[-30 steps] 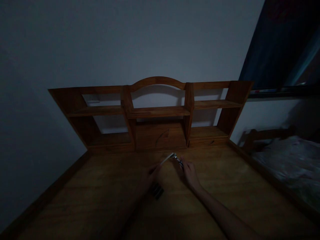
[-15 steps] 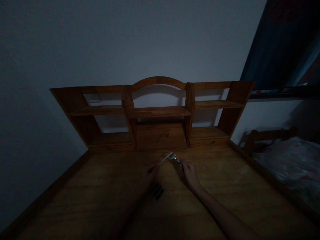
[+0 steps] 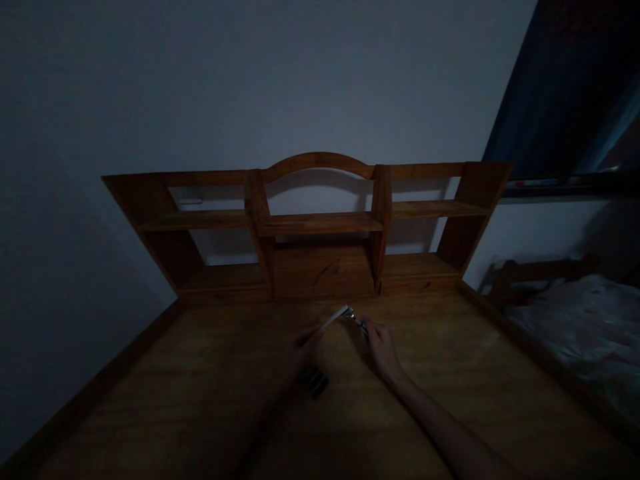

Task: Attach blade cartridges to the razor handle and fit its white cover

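In dim light both my hands meet over the middle of a wooden desk [image 3: 450, 373]. My left hand [image 3: 301, 350] is closed on a pale flat strip [image 3: 334, 317] that points up and to the right. My right hand [image 3: 381, 348] is pinched on a small shiny metal tool [image 3: 354, 318] whose tip touches the strip's far end. A small dark ribbed object [image 3: 316, 383] lies on the desk just below my left hand.
A wooden shelf unit [image 3: 317, 223] with open compartments stands at the desk's back against a pale wall. A bed with light bedding [image 3: 575, 320] lies to the right, beside a dark window [image 3: 570, 93].
Both hands hold nearly the same pose. The view has shifted slightly, nothing else has moved.
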Available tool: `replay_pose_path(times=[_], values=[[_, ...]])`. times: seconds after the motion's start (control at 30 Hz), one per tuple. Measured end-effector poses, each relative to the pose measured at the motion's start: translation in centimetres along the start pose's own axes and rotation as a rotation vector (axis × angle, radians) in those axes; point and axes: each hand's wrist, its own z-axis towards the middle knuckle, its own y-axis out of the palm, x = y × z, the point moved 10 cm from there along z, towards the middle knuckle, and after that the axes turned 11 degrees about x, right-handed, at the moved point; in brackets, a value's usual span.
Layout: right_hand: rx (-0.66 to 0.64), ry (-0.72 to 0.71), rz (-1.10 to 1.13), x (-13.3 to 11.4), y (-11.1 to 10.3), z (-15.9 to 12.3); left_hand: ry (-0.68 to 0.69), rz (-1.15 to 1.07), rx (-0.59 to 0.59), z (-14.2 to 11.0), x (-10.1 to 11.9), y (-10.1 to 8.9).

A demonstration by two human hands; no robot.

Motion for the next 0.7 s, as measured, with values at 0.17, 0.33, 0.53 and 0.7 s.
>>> replay_pose_path(times=[0.17,0.33,0.53,0.7], values=[[-0.001,0.011,0.018,-0.3,-0.05,-0.05,0.042,0.007,-0.071,-0.21,0.41,0.56],[0.013,0.007,0.016,-0.49,-0.21,-0.16,0.02,0.027,0.0,0.09,0.13,-0.26],[0.009,0.016,0.015,-0.1,-0.1,-0.12,0.038,0.035,-0.015,0.07,0.06,-0.04],[0.007,-0.006,0.005,-0.15,-0.11,-0.09,0.036,-0.006,0.002,0.19,-0.04,-0.13]])
